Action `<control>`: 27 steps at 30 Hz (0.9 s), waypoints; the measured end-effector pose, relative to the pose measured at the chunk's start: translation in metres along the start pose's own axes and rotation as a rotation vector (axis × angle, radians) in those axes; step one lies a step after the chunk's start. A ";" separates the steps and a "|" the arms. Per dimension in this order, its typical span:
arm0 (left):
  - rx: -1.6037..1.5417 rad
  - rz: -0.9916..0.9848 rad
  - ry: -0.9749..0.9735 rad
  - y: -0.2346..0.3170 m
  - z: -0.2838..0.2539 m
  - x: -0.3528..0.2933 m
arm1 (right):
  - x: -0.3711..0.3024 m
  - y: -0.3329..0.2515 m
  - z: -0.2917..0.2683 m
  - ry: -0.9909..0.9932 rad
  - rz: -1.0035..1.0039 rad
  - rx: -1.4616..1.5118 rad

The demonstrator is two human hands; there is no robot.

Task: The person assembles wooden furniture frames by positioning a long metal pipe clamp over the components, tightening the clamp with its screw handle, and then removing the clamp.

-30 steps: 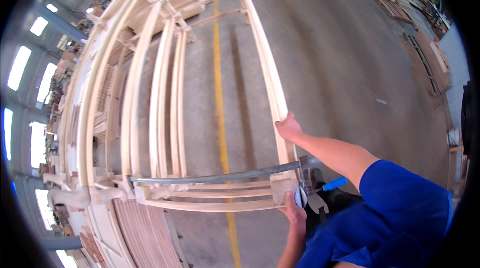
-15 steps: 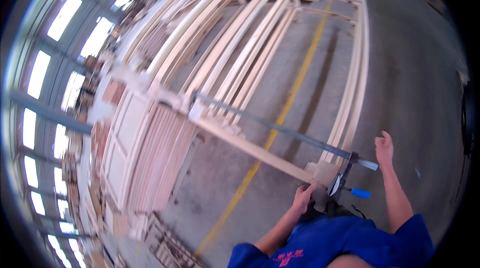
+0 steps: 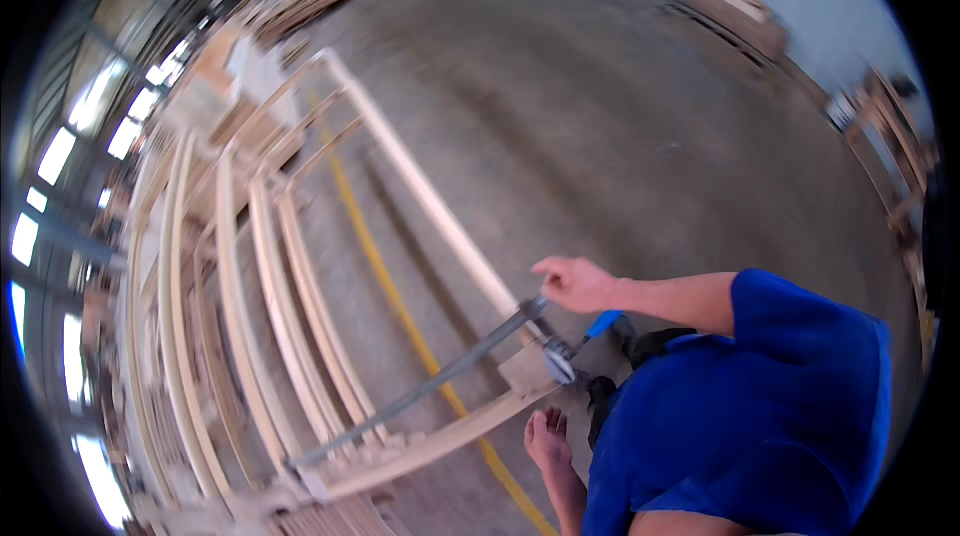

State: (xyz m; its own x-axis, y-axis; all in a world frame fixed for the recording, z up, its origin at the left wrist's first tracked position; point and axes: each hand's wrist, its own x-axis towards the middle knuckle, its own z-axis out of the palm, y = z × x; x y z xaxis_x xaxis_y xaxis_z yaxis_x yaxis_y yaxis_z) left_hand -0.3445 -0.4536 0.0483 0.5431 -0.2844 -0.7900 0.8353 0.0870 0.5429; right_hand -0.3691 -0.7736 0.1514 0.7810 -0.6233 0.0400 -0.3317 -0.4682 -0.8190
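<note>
A long metal bar clamp [image 3: 430, 384] spans one end of a pale wooden frame [image 3: 425, 186], above its end rail [image 3: 440, 444]. The clamp's screw end, with a blue handle [image 3: 603, 324], sits at the frame's near right corner block [image 3: 522, 368]. Just beyond that end my right hand [image 3: 580, 285] hangs in the air, its fingers partly stretched and nothing seen in them. Below the rail, apart from the wood, is my left hand [image 3: 547, 439]. Its fingers are loosely bent and apart, somewhat blurred, with no object visible in them.
Long wooden rails [image 3: 235, 326] run lengthwise at the left, over stacked wood. A yellow line [image 3: 375, 258] crosses the concrete floor beneath the frame. Planks [image 3: 300, 6] lie at the far left. A wooden rack [image 3: 890, 151] stands at the right beside a pale wall [image 3: 830, 11].
My view has swung to the right. My left hand has come off the frame's corner and now stands apart from it. My right hand has moved in toward the clamp's screw end.
</note>
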 end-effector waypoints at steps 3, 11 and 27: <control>0.034 0.022 -0.053 -0.018 0.004 0.000 | -0.023 0.006 -0.021 -0.068 -0.034 0.088; 0.063 0.000 -0.068 -0.016 0.044 0.003 | -0.061 0.059 -0.086 -0.023 0.065 0.181; 0.636 0.009 -0.591 -0.121 0.447 -0.030 | -0.122 0.256 -0.337 0.136 0.465 0.161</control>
State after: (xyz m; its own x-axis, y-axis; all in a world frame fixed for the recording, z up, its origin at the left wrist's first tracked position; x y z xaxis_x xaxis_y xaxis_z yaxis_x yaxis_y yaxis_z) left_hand -0.5000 -0.8827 0.1335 0.2685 -0.7514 -0.6028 0.5287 -0.4082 0.7442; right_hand -0.7274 -1.0285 0.1297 0.4910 -0.8235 -0.2841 -0.5334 -0.0263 -0.8455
